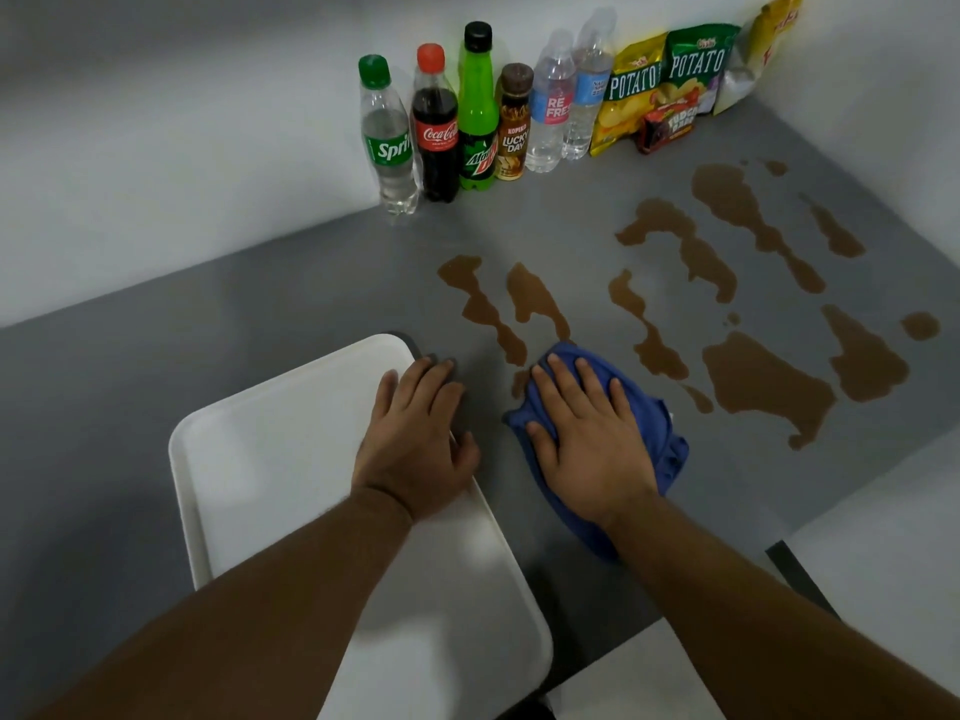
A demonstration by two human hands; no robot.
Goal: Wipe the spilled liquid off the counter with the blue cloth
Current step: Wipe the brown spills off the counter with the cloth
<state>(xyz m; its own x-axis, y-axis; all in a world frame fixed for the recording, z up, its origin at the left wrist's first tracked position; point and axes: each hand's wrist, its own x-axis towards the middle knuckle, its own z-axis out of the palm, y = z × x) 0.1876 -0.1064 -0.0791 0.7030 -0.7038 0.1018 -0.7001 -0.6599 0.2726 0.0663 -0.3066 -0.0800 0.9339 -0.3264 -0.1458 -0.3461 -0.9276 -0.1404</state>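
Brown spilled liquid [763,381] lies in several streaks and puddles across the right half of the grey counter [260,283]. The blue cloth [670,449] is bunched on the counter at the near left end of the spill. My right hand [582,433] presses flat on the cloth with fingers spread and straight. My left hand [421,439] rests with straight fingers on the right edge of a white tray [270,459], its fingertips reaching the counter beside the tray.
Several drink bottles [441,127] stand in a row against the back wall, with potato chip bags [670,80] and a small red box [667,129] to their right. A white surface [883,537] borders the counter at the near right.
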